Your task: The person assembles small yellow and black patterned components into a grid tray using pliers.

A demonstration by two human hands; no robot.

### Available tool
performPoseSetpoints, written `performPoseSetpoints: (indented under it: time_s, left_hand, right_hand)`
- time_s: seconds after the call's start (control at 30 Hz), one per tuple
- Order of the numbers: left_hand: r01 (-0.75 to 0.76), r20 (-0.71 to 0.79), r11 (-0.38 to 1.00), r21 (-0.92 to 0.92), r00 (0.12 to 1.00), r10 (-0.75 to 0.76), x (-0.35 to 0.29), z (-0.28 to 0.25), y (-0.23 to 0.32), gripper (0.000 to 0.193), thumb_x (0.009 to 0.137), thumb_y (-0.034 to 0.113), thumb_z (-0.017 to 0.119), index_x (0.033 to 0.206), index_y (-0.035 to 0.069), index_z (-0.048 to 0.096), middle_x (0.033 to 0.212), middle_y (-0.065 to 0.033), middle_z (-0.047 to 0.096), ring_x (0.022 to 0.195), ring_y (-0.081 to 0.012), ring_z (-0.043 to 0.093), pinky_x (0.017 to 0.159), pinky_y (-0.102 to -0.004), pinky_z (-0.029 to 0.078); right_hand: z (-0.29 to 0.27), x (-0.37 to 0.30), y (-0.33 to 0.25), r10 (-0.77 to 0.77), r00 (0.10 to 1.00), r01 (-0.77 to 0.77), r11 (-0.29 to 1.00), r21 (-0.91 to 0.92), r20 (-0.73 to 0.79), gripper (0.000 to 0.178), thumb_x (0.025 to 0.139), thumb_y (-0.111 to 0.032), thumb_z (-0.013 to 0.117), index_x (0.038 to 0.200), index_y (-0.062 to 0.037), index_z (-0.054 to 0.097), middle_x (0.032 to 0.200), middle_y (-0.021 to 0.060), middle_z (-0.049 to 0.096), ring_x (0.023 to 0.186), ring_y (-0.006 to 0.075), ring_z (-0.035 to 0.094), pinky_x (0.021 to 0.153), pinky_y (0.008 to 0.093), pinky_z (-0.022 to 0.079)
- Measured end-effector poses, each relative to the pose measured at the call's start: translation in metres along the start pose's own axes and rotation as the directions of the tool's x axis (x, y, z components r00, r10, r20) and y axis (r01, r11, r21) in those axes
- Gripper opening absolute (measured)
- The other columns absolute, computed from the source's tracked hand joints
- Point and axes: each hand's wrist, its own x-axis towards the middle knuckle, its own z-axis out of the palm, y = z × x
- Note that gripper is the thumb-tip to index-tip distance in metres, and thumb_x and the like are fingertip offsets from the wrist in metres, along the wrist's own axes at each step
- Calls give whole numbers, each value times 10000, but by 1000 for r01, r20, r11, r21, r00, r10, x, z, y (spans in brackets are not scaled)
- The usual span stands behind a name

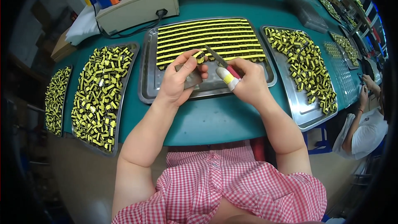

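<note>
Centre of the frame: the person's left hand [178, 79] pinches a yellow-and-black part [199, 57] between thumb and fingers, above the lower edge of the middle tray [147, 87]; a flat grey piece [194, 80] lies against the palm. The right hand [250, 79], its thumb wrapped [227, 77], grips a red-handled tool [217, 58], the dark tip pointing up-left near the part. Upper centre: parts in rows [211, 39]. Left and right: loose parts [99, 95] fill trays on the green counter [207, 126].

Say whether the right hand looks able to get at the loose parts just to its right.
Probably yes: nothing visible blocks the right hand from the loose parts, though it holds a red-handled tool.
</note>
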Motion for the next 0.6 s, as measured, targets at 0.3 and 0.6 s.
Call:
performPoseSetpoints:
  time_s: [0.3,0.6]
  left_hand:
    - [-80,-58,991,111,995,87,-1,1,3,267,873,117,571,1111,2,529,902,-81,583,775,-161,566,679,-304,484]
    - [-143,-96,964,224,981,168,-1,2,3,261,853,97,587,1090,-5,550,818,-77,591,726,-148,563,656,-281,478]
  right_hand:
    - [0,-2,2,-154,984,138,978,-157,-93,260,691,-181,750,838,-3,631,692,92,607,586,215,589,552,299,473]
    - [-5,0,4,-227,966,193,950,-244,-120,291,656,-158,772,857,-8,625,752,92,615,640,225,607,580,295,488]
